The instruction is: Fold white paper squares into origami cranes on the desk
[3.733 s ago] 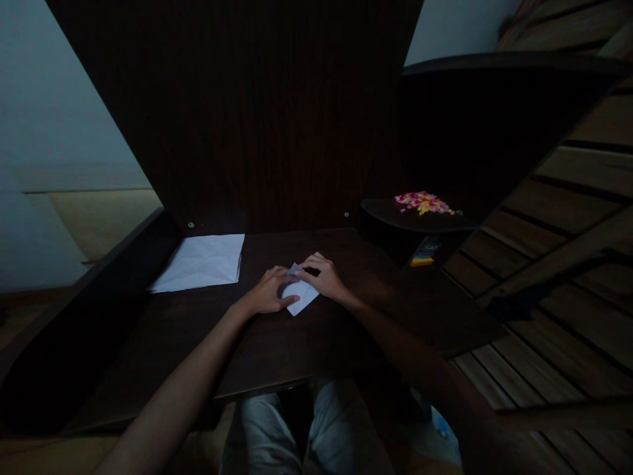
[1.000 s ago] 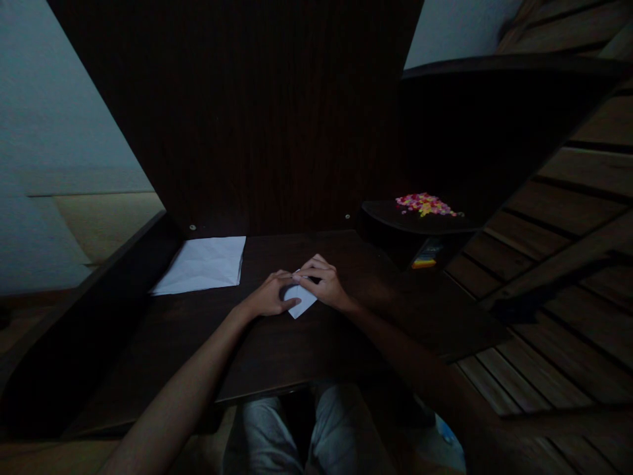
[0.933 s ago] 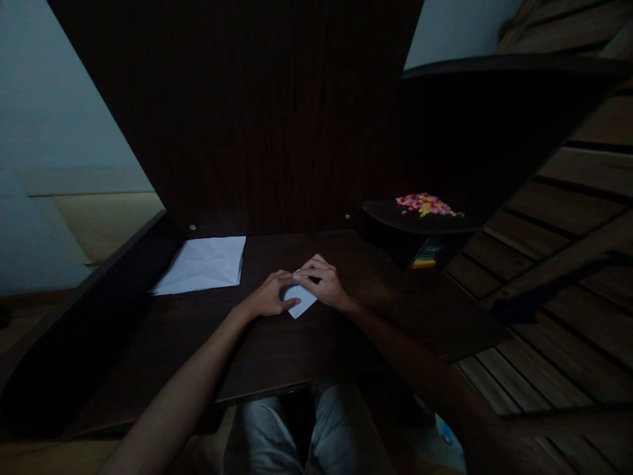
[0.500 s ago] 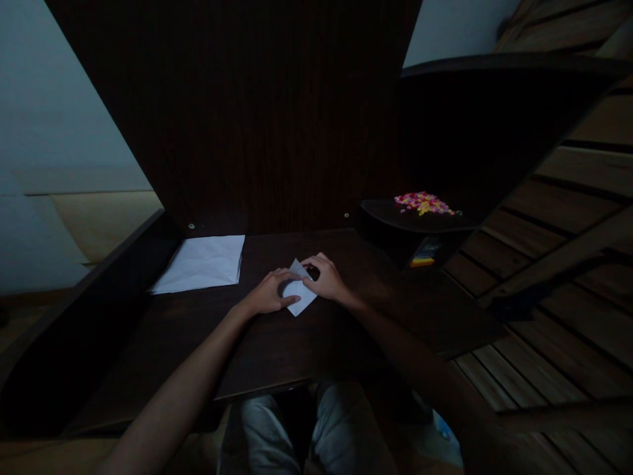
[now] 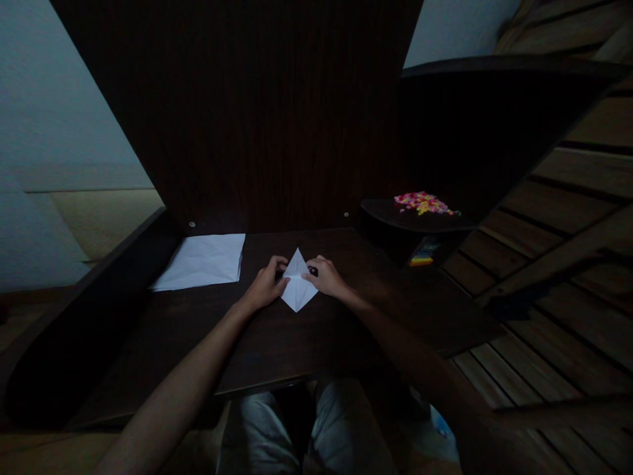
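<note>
Head view: paper [image 5: 297, 295] is lain on the desk [image 5: 277, 356] between the two sets of fingers, its creases exposed. Half a second ago its left part was covered by the left hand [image 5: 267, 284]; now that hand has been drawn back to the left edge. Its thumb tip is set at the paper's left side and its other fingers are curled narrowly beside the upper edge; whether the paper is gripped there cannot be told. By the right hand [image 5: 327, 277] the paper is held, the thumb laid on its face and the fingers bent narrowly at its upper right edge. About a second ago the far tip was hidden under fingers; now it is pointed out beyond them, and a kite shape is shown. Sheets [image 5: 205, 260], left of the left fingers, and coloured bits [image 5: 425, 202] on a shelf [image 5: 380, 210], beyond and right of the right fingers, have been left unmoved.
</note>
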{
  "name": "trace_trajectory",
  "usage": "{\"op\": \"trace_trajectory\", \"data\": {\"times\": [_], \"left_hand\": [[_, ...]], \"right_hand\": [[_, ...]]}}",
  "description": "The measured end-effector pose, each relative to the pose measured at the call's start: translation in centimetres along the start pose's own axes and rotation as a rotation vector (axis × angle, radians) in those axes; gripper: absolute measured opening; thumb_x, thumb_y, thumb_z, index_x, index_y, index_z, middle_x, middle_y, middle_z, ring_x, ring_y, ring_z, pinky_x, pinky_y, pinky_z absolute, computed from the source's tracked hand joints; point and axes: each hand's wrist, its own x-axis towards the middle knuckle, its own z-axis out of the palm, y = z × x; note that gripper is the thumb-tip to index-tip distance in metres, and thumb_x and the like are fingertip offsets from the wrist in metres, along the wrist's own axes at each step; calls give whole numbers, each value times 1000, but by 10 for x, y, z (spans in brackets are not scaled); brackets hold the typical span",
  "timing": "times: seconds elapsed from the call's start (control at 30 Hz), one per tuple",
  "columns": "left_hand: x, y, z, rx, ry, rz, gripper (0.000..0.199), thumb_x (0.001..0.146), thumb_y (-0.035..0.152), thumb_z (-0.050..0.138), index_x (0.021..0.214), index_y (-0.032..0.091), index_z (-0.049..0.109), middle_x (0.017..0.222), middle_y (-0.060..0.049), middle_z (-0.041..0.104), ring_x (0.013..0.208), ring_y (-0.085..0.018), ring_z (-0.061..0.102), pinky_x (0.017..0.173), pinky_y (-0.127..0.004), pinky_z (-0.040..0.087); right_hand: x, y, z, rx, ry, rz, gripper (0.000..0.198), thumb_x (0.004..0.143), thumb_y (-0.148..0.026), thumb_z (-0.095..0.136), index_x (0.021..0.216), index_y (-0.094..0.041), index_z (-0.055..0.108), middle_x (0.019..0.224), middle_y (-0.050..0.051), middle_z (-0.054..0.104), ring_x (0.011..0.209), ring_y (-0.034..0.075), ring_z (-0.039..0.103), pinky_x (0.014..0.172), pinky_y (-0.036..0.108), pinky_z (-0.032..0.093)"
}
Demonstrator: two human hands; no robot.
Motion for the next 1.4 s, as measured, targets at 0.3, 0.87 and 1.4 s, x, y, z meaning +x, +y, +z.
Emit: {"op": "trace_trajectory", "data": {"times": [0.3,0.87,1.4], "left_hand": [[2,1,-6,169,-38,101,20,84,22,50,99,20,62,97,-6,69,93,-21,63,87,-36,49],[-2,4,-11,286,-162,221,34,83,43,60,103,18,69,102,-9,68,98,-24,60,92,-40,46],[-6,14,-18,371,-413,188,86,73,67,61,141,18,42,149,-12,37,138,-30,34,113,-45,28]], "right_hand": [[-2,1,-2,-20,-38,-146,13,75,-9,69,80,-20,74,74,3,65,75,17,54,69,29,43],[-5,-2,-15,-20,-219,-194,24,71,-35,78,87,-18,75,92,7,63,92,21,54,82,36,46],[-5,-5,-22,-43,-284,-208,47,58,-52,82,93,-21,75,99,6,61,96,22,52,86,36,44]]}}
